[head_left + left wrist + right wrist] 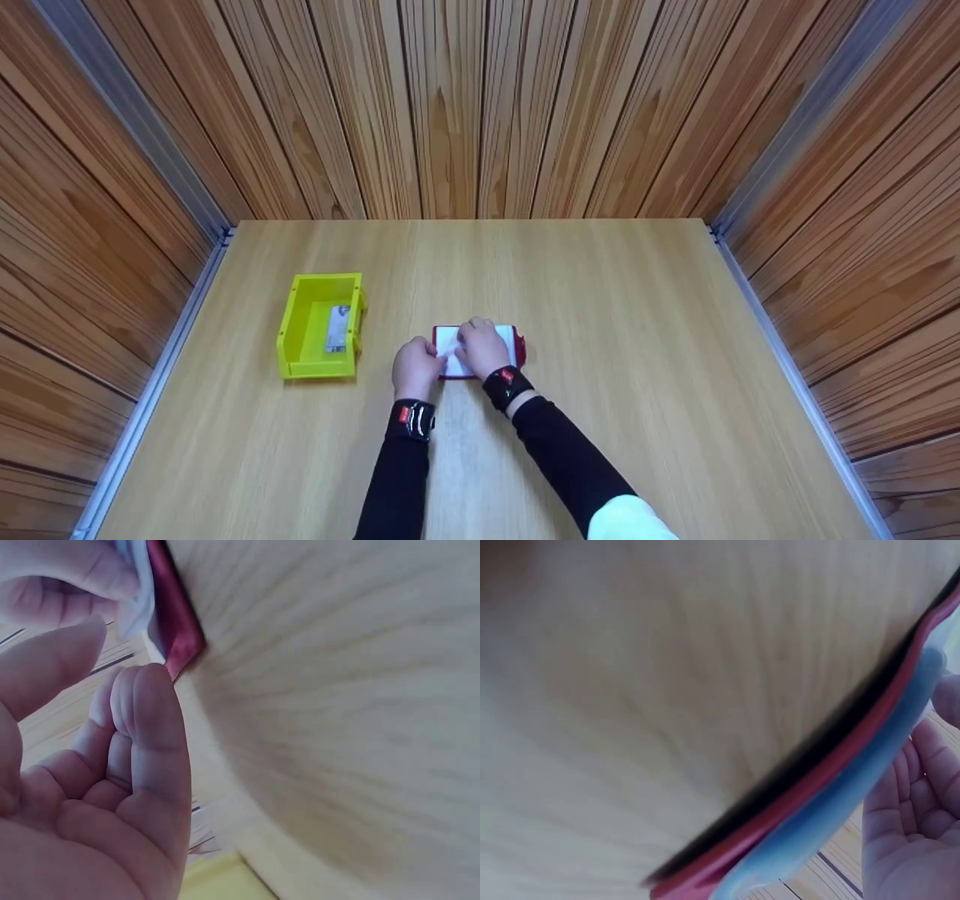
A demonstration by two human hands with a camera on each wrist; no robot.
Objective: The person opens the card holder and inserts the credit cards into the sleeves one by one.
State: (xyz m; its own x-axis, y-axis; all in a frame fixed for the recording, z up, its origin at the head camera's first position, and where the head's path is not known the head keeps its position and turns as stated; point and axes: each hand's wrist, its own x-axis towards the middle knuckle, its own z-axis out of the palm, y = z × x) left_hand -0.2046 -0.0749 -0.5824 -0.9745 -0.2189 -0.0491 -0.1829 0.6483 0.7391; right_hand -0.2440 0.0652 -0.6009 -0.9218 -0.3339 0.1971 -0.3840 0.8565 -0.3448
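A flat red-edged thing with a white face, like a small notebook (pixel 520 349), lies on the table in front of me; I cannot tell its exact kind. My right hand (pixel 482 347) is over its middle. In the left wrist view, the right thumb and fingers pinch a thin white sheet (pixel 141 586) above the red cover (pixel 180 622). My left hand (pixel 417 367) is at the near left corner. Its fingers bend loosely, with the thumb apart and nothing visible between them (pixel 142 735). The right wrist view shows the red edge (pixel 832 772) and a glossy pale-blue layer.
A yellow-green open bin (pixel 318 369) stands on the table to the left, with a pale printed card (pixel 337 328) inside. Wood-panelled walls (pixel 450 112) with metal edging (pixel 795 375) close in the table (pixel 637 315) at the back and sides.
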